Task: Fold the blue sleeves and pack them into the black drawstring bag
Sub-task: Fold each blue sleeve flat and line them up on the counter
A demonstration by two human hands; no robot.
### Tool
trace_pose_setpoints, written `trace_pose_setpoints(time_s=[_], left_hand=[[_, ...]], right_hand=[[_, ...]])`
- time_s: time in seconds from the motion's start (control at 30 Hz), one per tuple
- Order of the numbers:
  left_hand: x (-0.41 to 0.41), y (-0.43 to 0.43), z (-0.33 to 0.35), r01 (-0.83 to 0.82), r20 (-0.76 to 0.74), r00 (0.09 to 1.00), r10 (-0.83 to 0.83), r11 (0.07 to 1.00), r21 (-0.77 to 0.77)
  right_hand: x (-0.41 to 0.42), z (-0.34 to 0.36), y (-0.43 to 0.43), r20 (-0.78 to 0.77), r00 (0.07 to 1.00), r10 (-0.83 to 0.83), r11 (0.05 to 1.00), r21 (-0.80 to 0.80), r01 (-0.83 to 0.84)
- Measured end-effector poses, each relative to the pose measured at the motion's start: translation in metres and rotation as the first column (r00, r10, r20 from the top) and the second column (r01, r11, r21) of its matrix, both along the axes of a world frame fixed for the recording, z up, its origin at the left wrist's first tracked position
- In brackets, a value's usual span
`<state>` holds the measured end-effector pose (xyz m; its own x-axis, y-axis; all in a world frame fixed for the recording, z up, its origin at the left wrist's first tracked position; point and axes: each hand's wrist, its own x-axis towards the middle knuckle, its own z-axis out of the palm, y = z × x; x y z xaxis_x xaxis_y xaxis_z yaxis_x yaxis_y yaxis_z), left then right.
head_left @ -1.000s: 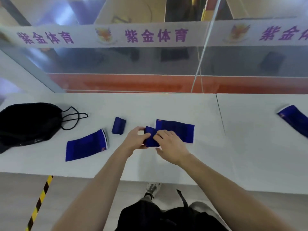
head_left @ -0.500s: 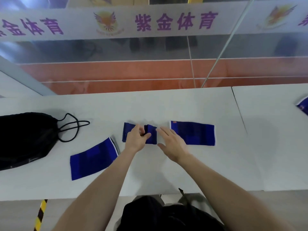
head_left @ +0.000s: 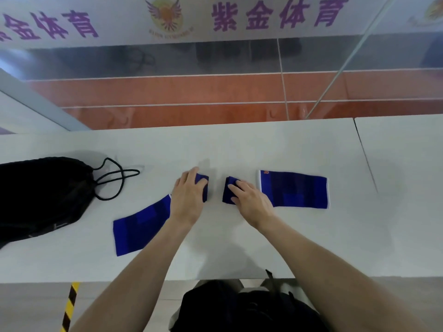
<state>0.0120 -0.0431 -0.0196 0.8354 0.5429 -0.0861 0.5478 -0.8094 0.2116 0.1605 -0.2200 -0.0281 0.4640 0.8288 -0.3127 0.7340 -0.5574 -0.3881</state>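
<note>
Two small folded blue sleeves lie side by side at the middle of the white table (head_left: 239, 144). My left hand (head_left: 187, 195) rests flat on the left folded sleeve (head_left: 203, 186), covering most of it. My right hand (head_left: 249, 198) presses its fingers on the right folded sleeve (head_left: 227, 191). An unfolded blue sleeve (head_left: 297, 190) lies flat just right of my right hand. Another unfolded sleeve (head_left: 141, 224) lies slanted below and left of my left hand. The black drawstring bag (head_left: 40, 197) sits at the table's left end, its cord loop (head_left: 115, 178) pointing toward the sleeves.
A glass partition with a printed banner (head_left: 215, 17) stands along the table's far edge. A seam (head_left: 364, 154) separates this table from another at the right. A yellow-black striped floor tape (head_left: 69, 305) runs below the near edge.
Both hands were pinching one sleeve into a fold; now they have separated, each lying on its own folded sleeve. The folded sleeves sit a small gap apart.
</note>
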Motion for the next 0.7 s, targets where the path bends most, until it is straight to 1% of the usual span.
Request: trace_pose_setpoints(time_s=[0.07, 0.13, 0.2, 0.27, 0.47, 0.57, 0.7], left_hand=[[-0.012, 0.008, -0.008, -0.035, -0.076, 0.997, 0.033, 0.999, -0.025], [-0.018, 0.011, -0.014, -0.041, -0.109, 0.994, 0.032, 0.996, -0.077], [-0.02, 0.012, -0.018, -0.063, -0.107, 0.993, 0.05, 0.991, -0.116], [-0.019, 0.014, -0.019, -0.076, -0.117, 0.991, 0.061, 0.99, -0.12], [-0.021, 0.018, -0.014, -0.018, -0.163, 0.987, -0.008, 0.987, -0.157], [-0.026, 0.02, -0.016, -0.002, -0.121, 0.992, -0.017, 0.988, -0.154], [-0.032, 0.017, -0.02, 0.033, -0.119, 0.991, -0.053, 0.986, -0.164]], right_hand=[[-0.002, -0.006, 0.003, 0.015, 1.0, 0.001, 1.0, -0.007, -0.001], [-0.004, -0.012, 0.004, 0.026, 1.0, 0.001, 1.0, 0.007, -0.002], [-0.006, -0.018, 0.003, 0.032, 0.999, -0.002, 1.0, 0.028, 0.001], [-0.009, -0.024, 0.003, 0.033, 0.999, 0.005, 0.999, 0.042, -0.006], [-0.016, -0.027, 0.01, 0.11, 0.99, 0.085, 0.992, 0.089, -0.095], [-0.017, -0.028, 0.014, 0.122, 0.985, 0.121, 0.99, 0.059, -0.129], [-0.016, -0.033, 0.019, 0.121, 0.984, 0.13, 0.991, 0.016, -0.133]])
